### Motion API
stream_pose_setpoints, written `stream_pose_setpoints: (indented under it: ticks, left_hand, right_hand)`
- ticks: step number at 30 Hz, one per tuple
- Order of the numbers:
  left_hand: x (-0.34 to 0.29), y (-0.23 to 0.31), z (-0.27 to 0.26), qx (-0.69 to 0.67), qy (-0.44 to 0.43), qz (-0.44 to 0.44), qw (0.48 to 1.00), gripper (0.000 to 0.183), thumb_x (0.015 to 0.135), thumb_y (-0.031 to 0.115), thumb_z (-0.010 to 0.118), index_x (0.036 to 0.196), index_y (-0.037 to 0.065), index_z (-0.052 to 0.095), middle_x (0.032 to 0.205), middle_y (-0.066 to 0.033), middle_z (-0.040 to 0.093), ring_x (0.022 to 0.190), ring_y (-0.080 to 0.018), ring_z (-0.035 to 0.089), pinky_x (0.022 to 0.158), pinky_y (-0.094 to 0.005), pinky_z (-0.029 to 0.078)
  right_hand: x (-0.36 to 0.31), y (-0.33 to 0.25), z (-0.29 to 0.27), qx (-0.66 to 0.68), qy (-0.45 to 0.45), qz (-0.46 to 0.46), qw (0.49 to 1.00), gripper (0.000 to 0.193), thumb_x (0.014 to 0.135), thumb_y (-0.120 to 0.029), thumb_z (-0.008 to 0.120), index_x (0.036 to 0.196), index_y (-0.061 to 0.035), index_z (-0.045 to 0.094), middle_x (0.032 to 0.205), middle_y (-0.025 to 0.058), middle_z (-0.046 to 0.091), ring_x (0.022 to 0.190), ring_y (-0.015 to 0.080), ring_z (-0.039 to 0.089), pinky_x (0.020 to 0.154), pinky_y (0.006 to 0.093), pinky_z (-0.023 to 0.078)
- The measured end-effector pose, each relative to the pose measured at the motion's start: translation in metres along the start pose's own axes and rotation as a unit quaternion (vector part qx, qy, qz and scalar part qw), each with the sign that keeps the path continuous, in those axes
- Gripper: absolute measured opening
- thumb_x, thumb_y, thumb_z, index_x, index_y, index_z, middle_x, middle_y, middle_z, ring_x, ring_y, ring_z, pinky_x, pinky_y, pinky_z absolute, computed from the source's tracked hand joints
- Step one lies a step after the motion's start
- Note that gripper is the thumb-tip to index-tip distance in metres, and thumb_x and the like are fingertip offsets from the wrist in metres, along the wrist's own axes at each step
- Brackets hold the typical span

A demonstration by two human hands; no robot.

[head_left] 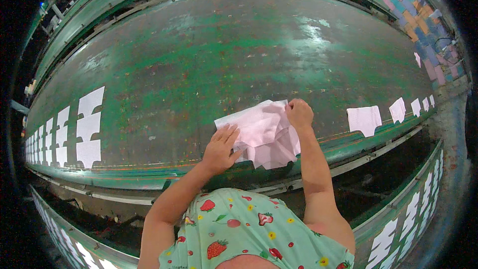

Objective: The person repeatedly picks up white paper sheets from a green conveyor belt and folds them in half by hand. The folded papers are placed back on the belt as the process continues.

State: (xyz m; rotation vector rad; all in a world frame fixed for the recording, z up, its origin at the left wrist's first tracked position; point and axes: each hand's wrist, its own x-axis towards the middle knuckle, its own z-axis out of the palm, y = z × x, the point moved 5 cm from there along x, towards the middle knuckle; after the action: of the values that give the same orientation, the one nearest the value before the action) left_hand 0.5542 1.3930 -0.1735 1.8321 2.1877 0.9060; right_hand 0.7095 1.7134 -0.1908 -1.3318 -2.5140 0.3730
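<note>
Pink cloth pile (259, 128), on green desk (174, 84), lies at two o'clock from the left hand (220, 147), grip flat, and eight o'clock from the right hand (300, 114), grip pinching its corner.

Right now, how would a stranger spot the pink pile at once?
On the long green table, look along the near edge. The pale pink pile lies there between the person's left hand and right hand. Overlapping, rumpled layers set it apart from the flat pink piece farther right.
</note>
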Motion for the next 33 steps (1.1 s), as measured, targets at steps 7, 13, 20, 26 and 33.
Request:
stream_pose_setpoints:
  ticks: [7,13,20,26,33]
  left_hand:
    - [0.017,-0.012,0.021,0.061,-0.039,0.015,0.997,0.073,0.099,0.05,0.071,0.153,0.001,0.06,0.172,-0.0191,0.046,0.162,-0.0443,0.036,0.134,-0.0548,0.027]
    - [0.017,-0.007,0.019,0.084,-0.048,0.001,0.995,0.078,0.099,0.053,0.072,0.157,0.002,0.056,0.174,-0.0198,0.042,0.163,-0.0476,0.033,0.132,-0.0571,0.03]
    - [0.036,-0.01,0.01,-0.105,0.156,-0.052,0.981,0.078,0.093,0.034,0.081,0.161,0.009,0.053,0.17,-0.0198,0.047,0.158,-0.0441,0.042,0.13,-0.057,0.032]
    - [0.005,-0.024,-0.028,-0.1,0.072,0.046,0.991,0.039,0.078,0.018,0.087,0.117,0.013,0.081,0.118,-0.0114,0.079,0.118,-0.0372,0.072,0.113,-0.0501,0.051]
    - [-0.148,-0.095,-0.123,-0.226,0.064,-0.211,0.949,0.03,0.081,-0.001,0.082,0.111,0.004,0.083,0.108,-0.0132,0.079,0.105,-0.0278,0.076,0.093,-0.0409,0.06]
  right_hand:
    - [0.009,0.021,0.0,0.045,-0.005,0.028,0.999,0.018,0.086,-0.027,0.077,0.089,-0.0094,0.081,0.1,0.017,0.081,0.094,0.0386,0.078,0.085,0.052,0.061]
    - [0.001,0.037,-0.024,0.074,0.053,0.072,0.993,0.011,0.085,-0.018,0.077,0.088,-0.0077,0.076,0.093,0.0143,0.077,0.085,0.0372,0.074,0.079,0.0489,0.059]
    - [-0.071,-0.074,-0.051,0.482,-0.198,-0.126,0.844,0.006,0.083,-0.001,0.071,0.087,-0.0018,0.068,0.091,0.0058,0.073,0.079,0.014,0.067,0.073,0.0296,0.053]
    - [-0.159,-0.172,-0.087,0.598,-0.414,-0.209,0.653,0.01,0.086,-0.004,0.082,0.09,-0.0022,0.074,0.092,0.0055,0.076,0.085,0.0147,0.07,0.077,0.0305,0.055]
    - [-0.208,-0.198,-0.079,0.582,-0.459,-0.21,0.637,0.014,0.086,-0.006,0.087,0.088,-0.0021,0.073,0.089,0.0067,0.076,0.082,0.0163,0.07,0.075,0.0315,0.055]
